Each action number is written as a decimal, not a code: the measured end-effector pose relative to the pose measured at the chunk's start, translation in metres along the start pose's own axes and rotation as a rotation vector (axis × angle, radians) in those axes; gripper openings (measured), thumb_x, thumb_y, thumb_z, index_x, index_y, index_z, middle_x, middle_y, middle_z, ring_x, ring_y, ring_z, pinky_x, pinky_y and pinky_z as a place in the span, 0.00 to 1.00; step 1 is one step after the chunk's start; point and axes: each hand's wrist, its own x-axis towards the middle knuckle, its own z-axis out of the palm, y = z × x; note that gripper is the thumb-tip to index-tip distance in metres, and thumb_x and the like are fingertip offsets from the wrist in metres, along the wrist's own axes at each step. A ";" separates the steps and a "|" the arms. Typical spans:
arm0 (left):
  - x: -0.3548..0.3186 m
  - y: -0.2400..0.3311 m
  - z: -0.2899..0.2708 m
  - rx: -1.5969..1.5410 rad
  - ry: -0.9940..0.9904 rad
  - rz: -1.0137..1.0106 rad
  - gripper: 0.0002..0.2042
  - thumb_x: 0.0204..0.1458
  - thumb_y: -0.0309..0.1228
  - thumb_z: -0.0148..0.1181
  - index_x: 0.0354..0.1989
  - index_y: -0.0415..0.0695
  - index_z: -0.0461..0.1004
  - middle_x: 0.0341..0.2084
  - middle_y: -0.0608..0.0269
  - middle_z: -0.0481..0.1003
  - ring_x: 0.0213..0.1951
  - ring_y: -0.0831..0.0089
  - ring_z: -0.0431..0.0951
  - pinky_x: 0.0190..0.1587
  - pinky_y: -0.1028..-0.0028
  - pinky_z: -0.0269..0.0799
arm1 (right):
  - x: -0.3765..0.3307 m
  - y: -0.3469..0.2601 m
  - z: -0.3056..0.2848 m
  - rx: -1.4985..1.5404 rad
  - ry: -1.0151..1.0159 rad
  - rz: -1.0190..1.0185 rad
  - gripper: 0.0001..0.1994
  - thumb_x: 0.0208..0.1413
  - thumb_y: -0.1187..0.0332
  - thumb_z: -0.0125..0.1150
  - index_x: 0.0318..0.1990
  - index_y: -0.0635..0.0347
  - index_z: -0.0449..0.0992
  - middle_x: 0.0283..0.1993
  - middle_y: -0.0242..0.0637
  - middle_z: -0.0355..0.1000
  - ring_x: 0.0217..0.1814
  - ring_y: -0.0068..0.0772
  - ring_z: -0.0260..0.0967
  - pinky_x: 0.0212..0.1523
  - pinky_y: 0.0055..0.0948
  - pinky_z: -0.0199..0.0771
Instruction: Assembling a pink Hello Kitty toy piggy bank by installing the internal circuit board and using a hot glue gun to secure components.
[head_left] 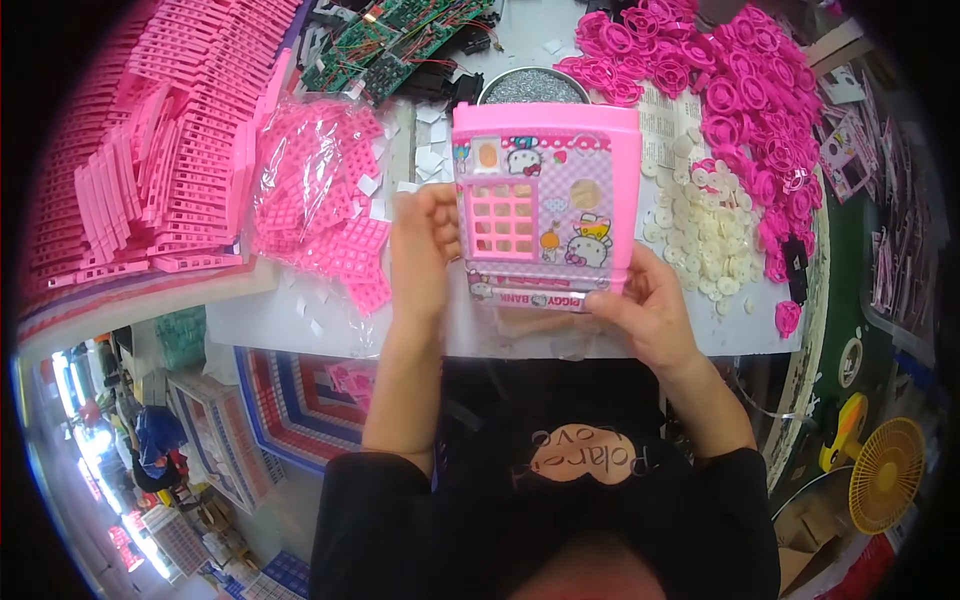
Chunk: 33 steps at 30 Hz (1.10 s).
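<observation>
A pink toy piggy-bank front panel (pixel 552 180) is held up over the table in front of me. It carries a printed cartoon sticker, a grid of small square keypad holes and one round hole. My right hand (pixel 655 310) grips its lower right corner, thumb on the front and fingers behind. Along the left edge, my left hand (pixel 425 240) is closed with curled fingers against the panel; the fingertips are partly hidden. Just behind the panel's top stands a round tin (pixel 530 88) of small grey metallic pieces.
Left of the panel lies a clear bag of pink keypad pieces (pixel 315 190), with stacked pink panels (pixel 170 130) beyond. Green circuit boards (pixel 400 40) with wires lie at the back. White discs (pixel 705 230) and magenta ring parts (pixel 745 110) pile up on the right. A yellow fan (pixel 887 475) stands below right.
</observation>
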 end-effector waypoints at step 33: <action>-0.011 -0.006 -0.048 1.177 -0.775 0.850 0.17 0.38 0.27 0.65 0.41 0.45 0.80 0.50 0.57 0.78 0.53 0.50 0.73 0.58 0.53 0.66 | 0.075 -0.031 -0.082 -1.577 -0.399 -0.577 0.26 0.52 0.58 0.65 0.59 0.54 0.76 0.73 0.45 0.59 0.73 0.62 0.53 0.69 0.52 0.60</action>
